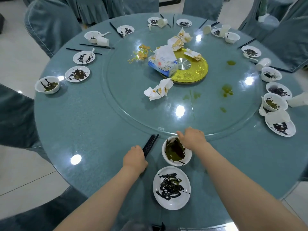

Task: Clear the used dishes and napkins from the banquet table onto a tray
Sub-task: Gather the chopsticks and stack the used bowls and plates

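the left hand (135,158) curls its fingers around a bundle of black chopsticks (150,145) lying on the teal glass-topped surface (93,124), likely gathering them. the right hand (191,139) reaches over the far rim of the white bowl of dark leftovers (176,151); its fingers are hidden, so i cannot tell their state. no tray is visible.

The glass turntable (133,105) lies in the middle of the bench (75,130), with the tissue box (162,64) and crumpled napkins (158,90) on it near its centre. In front of the turntable sits a bowl (176,151), with a plate (171,187) nearer still and chopsticks (150,145) left of the bowl. More bowls, plates and cups ring the turntable's left, far and right sides.
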Motion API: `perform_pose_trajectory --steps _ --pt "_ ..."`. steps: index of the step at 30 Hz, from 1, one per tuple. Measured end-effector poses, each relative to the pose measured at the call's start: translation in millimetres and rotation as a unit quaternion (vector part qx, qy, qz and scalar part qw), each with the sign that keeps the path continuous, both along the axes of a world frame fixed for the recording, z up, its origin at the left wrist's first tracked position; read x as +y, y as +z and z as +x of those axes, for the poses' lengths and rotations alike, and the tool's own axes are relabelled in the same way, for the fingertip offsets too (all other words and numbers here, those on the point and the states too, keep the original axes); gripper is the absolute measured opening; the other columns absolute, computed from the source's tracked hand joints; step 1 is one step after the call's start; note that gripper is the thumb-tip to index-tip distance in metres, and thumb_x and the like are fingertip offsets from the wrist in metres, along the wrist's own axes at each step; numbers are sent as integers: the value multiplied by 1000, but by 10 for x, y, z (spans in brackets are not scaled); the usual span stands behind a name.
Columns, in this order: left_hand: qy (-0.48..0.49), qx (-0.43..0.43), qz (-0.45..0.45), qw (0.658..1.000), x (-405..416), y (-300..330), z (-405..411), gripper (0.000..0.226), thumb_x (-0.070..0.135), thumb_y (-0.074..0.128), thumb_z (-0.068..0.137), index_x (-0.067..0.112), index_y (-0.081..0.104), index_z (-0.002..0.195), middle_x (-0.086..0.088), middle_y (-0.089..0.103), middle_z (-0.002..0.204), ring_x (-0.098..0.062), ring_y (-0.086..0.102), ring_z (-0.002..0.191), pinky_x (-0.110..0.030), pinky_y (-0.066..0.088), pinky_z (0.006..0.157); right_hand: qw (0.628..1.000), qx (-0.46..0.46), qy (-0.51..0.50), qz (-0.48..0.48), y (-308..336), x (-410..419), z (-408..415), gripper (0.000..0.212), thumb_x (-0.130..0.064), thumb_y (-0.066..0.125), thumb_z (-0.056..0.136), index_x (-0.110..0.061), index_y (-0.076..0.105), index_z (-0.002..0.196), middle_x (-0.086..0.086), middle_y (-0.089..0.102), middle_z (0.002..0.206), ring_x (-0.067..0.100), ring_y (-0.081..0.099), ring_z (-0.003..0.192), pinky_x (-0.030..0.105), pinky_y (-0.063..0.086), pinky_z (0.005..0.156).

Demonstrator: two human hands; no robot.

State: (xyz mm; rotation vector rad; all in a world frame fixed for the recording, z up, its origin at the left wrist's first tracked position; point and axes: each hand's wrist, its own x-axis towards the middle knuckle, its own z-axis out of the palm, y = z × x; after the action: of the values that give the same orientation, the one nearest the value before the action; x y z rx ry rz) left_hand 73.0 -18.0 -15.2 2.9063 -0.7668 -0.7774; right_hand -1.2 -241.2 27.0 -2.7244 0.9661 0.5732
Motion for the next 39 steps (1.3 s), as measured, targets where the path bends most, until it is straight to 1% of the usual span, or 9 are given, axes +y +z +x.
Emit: perform_pose_trajectory --steps 7,12,17,19,22,25,29,33,39 --pt "1 5 -4 1000 22 -7 -6 30 23 61 82 9 45 104 -8 52 112 -24 58 99 -29 44 73 997 -18 -64 26 69 -175 -169 52 -48 30 100 -6 53 121 11 57 122 29 54 110 41 39 93" --pt "-11 0 -8 1000 76 6 -10 29 24 60 83 13 36 92 -7 52 109 -22 57 95 -27 42 69 987 -129 -70 61 159 -49 -220 44 -34 40 100 -9 49 135 9 55 135 28 50 123 40 39 102" --pt "-24 -12 -15 1000 162 -20 -32 29 26 60 85 14 34 92 -2 42 97 -20 48 83 -29 40 66 961 -231 -23 147 337 310 -103 32 -16 42 98 -13 58 125 4 61 127 21 56 115 34 46 98" --pt "-32 -10 -27 999 214 -45 -22 29 29 59 87 14 37 97 -4 44 101 -21 51 88 -31 43 70 953 -243 14 179 364 514 -13 32 -13 40 97 -14 59 123 3 62 124 21 57 113 31 45 96" --pt "-33 8 -65 997 332 -78 9 39 37 61 87 12 44 111 -6 47 113 -26 54 103 -37 48 84 955 -195 35 223 330 837 159 37 -12 40 94 -12 54 129 7 58 129 23 54 118 28 40 95" --pt "12 31 -117 993 545 -72 36 42 42 63 85 15 47 114 -3 48 113 -23 52 105 -37 47 87 964 -108 32 239 226 1018 314 43 -12 41 94 -8 48 136 12 53 136 27 50 123 30 39 98" --pt "58 37 -136 988 1017 -29 59 43 45 65 84 18 50 115 3 52 111 -17 53 101 -31 46 86 980 -43 71 178 110 1025 471 34 -5 40 91 -3 50 123 15 50 130 31 51 116 36 44 92" --pt "143 72 -104 982 1501 48 4 25 30 64 86 21 51 106 3 58 105 -15 56 92 -30 46 80 985 7 143 92 62 999 599 30 -2 40 88 0 49 117 19 50 121 34 52 109 39 46 85" --pt "287 189 -83 936 1867 118 -139 9 15 51 90 23 54 87 -3 66 80 -17 65 71 -29 52 65 986 32 150 59 -6 965 728 30 -7 41 88 -3 50 117 18 51 120 36 56 106 39 49 84"
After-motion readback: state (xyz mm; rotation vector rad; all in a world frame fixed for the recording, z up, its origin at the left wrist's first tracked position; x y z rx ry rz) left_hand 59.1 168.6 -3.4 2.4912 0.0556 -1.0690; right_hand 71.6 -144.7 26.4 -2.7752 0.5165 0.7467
